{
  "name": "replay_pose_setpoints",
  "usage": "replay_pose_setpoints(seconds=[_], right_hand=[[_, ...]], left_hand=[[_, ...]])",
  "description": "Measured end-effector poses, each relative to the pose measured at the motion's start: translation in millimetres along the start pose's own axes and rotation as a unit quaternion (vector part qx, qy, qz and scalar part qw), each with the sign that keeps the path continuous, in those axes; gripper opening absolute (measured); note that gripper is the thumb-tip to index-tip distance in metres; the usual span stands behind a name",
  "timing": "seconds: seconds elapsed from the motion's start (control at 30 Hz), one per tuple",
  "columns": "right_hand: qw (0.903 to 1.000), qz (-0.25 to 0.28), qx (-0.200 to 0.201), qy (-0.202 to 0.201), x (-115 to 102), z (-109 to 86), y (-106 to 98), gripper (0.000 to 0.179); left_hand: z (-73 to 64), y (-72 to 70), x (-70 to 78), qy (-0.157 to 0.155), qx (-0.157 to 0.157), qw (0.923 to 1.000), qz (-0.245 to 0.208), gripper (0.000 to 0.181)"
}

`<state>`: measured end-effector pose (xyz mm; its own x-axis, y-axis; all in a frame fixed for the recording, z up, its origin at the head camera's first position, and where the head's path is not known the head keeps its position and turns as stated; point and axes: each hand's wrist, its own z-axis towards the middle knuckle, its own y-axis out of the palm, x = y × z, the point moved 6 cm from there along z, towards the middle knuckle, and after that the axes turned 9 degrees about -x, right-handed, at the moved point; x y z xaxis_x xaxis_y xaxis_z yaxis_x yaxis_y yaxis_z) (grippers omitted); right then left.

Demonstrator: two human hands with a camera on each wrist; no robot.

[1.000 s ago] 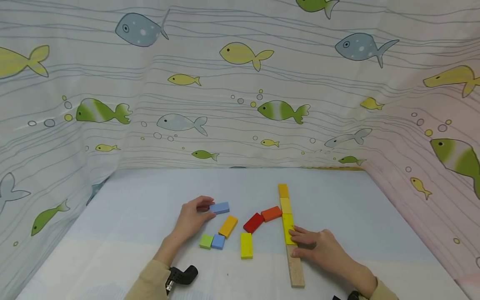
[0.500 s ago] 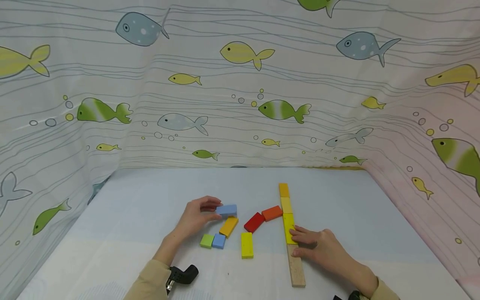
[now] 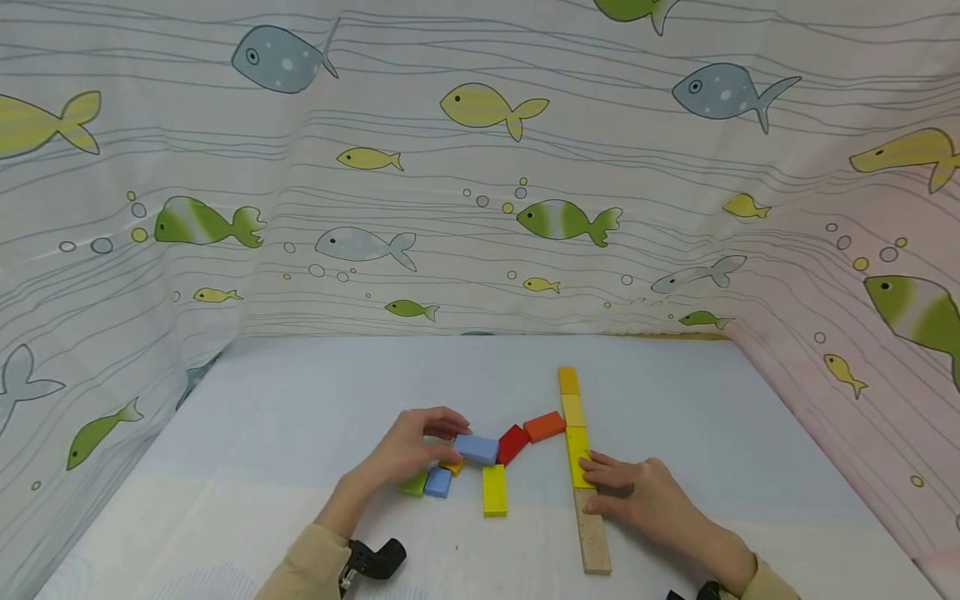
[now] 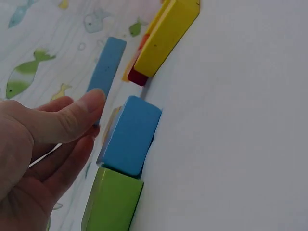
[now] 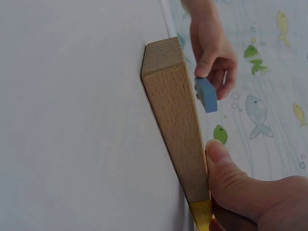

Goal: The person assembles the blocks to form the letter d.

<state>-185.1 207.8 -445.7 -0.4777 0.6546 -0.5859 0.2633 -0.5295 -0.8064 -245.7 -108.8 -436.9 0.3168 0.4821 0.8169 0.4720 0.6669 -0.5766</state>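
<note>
My left hand (image 3: 412, 446) pinches a blue rectangular block (image 3: 477, 449) by one end, thumb on the near side. The block hangs above the table, overlapping an orange-yellow block (image 3: 453, 467) in the head view and its far end close to a red block (image 3: 513, 445). On the right, my right hand (image 3: 648, 496) rests its fingertips against a long yellow block (image 3: 577, 457). Its thumb touches a bare wooden block (image 5: 173, 125) in the same row. Farther along that row lie a pale yellow block (image 3: 572, 410) and an orange one (image 3: 567, 381).
A red-orange block (image 3: 544, 427) joins the red block to the long row. In front stands a loose yellow block (image 3: 494, 490). Below the left hand, a small blue block (image 4: 130, 137) sits beside a green block (image 4: 113, 202). Fish-patterned cloth (image 3: 480, 167) walls surround the table.
The left hand has lifted the blue block and carried it right and nearer, over the orange-yellow block toward the red one. My right hand stays still.
</note>
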Motion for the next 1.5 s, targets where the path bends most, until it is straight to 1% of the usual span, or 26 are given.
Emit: replay_pose_setpoints(seconds=[0.2, 0.33, 0.43, 0.67, 0.9, 1.13, 1.3, 1.5], right_hand=[[0.9999, -0.012, 0.005, -0.007, -0.5, 0.3, -0.6, 0.052], [0.9998, -0.017, 0.007, -0.01, -0.2, 0.7, -0.5, 0.052], [0.9997, -0.019, 0.008, -0.01, 0.1, 0.7, -0.4, 0.052], [0.9996, -0.021, 0.011, -0.015, 0.0, 0.5, -0.8, 0.052], [0.9995, -0.02, 0.015, -0.019, -1.8, 0.7, -2.2, 0.051], [0.9996, -0.022, 0.01, -0.013, -2.1, 0.8, -1.8, 0.05], [0.9999, -0.009, 0.002, -0.005, 0.4, 1.4, 0.0, 0.052], [1.0, 0.003, -0.004, -0.001, 3.2, 1.8, 0.9, 0.054]], left_hand=[[0.0, 10.0, 9.6, 0.009, -0.028, 0.9995, 0.006, 0.031], [0.3, 17.1, 16.4, 0.026, -0.046, 0.9986, 0.009, 0.03], [0.8, 22.9, 19.8, 0.034, -0.059, 0.9977, 0.001, 0.03], [2.5, 36.2, 26.6, 0.041, -0.089, 0.9949, -0.024, 0.031], [1.4, 45.6, 35.4, 0.051, -0.117, 0.9913, -0.032, 0.032], [0.4, 55.5, 42.5, 0.064, -0.143, 0.9868, -0.041, 0.032], [-0.7, 64.3, 46.4, 0.085, -0.16, 0.9832, -0.026, 0.033], [-1.9, 72.5, 51.6, 0.093, -0.176, 0.9801, -0.003, 0.031]])
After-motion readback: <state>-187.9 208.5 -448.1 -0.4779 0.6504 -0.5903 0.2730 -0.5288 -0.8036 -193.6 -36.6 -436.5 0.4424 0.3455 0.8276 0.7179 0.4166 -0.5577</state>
